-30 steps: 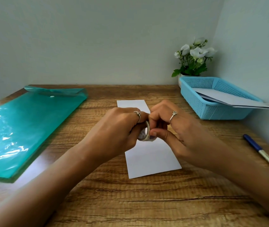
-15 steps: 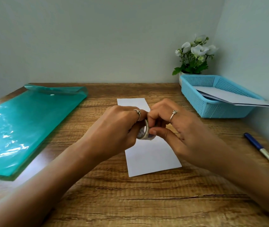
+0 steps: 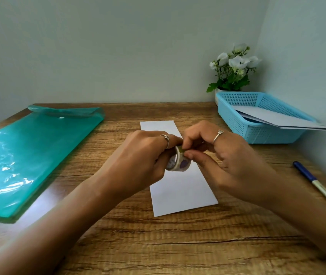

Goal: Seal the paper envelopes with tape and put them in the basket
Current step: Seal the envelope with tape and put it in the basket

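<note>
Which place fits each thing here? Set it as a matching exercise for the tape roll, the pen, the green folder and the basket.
Things:
1. tape roll
2. pen
3. green folder
4. basket

Places:
A. far right of the table, by the flowers
B. left side of the table
C. held between both hands
D. near right edge of the table

Pairs: 1-C, 2-D, 3-B, 4-A

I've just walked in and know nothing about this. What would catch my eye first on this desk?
Two hands meet at the centre: the left hand grips a small patterned tape roll while the right hand pinches at its edge, above a white envelope lying on the wooden desk. A shiny teal plastic folder lies far left, and a blue basket already holding envelopes sits back right beside white flowers.
</note>
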